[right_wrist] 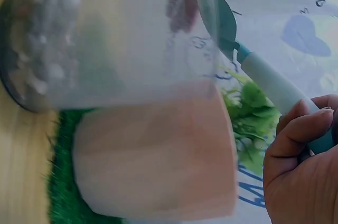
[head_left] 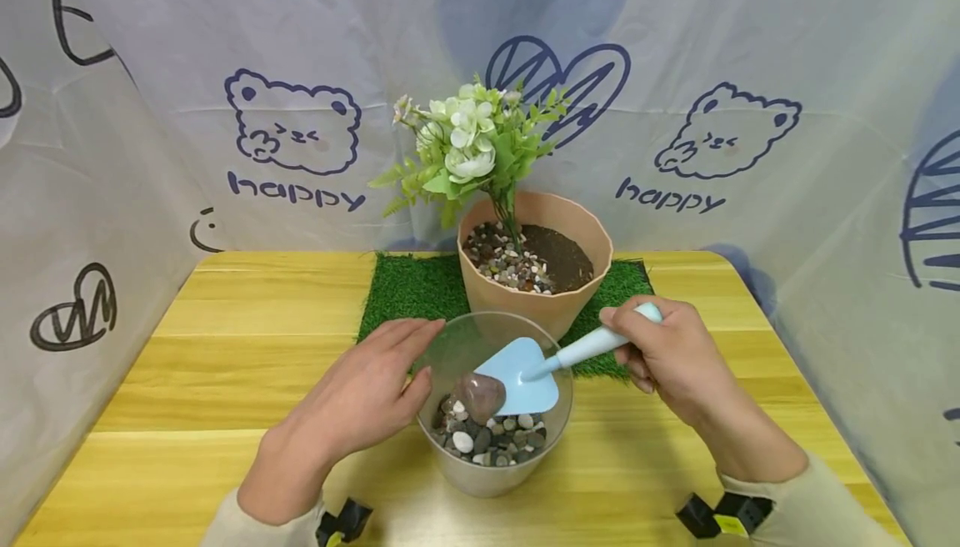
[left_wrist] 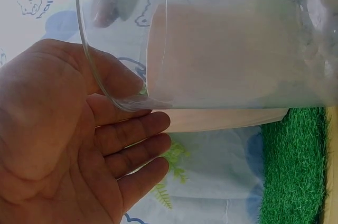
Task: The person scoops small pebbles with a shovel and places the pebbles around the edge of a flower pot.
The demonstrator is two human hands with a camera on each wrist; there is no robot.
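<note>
My right hand (head_left: 663, 355) grips the pale handle of a light blue garden trowel (head_left: 600, 343). Its blade (head_left: 517, 376) slants at the mouth of a clear container (head_left: 495, 480). A large reddish-brown stone (head_left: 482, 395) lies against the blade's left edge; whether the blade carries it, I cannot tell. Mixed pebbles (head_left: 487, 443) cover the container's bottom. At the container's left rim is my left hand (head_left: 363, 384), its fingers fairly straight. In the left wrist view, the thumb (left_wrist: 124, 78) overlaps the rim and the other fingers (left_wrist: 142, 150) extend beside the wall.
Behind the container, a peach flowerpot (head_left: 525, 305) holds dark soil, pebbles and white artificial flowers (head_left: 472, 147). It stands on a green turf mat (head_left: 408, 293) on a wooden table (head_left: 225, 363). Printed cloth (head_left: 420, 13) hangs at the back and sides.
</note>
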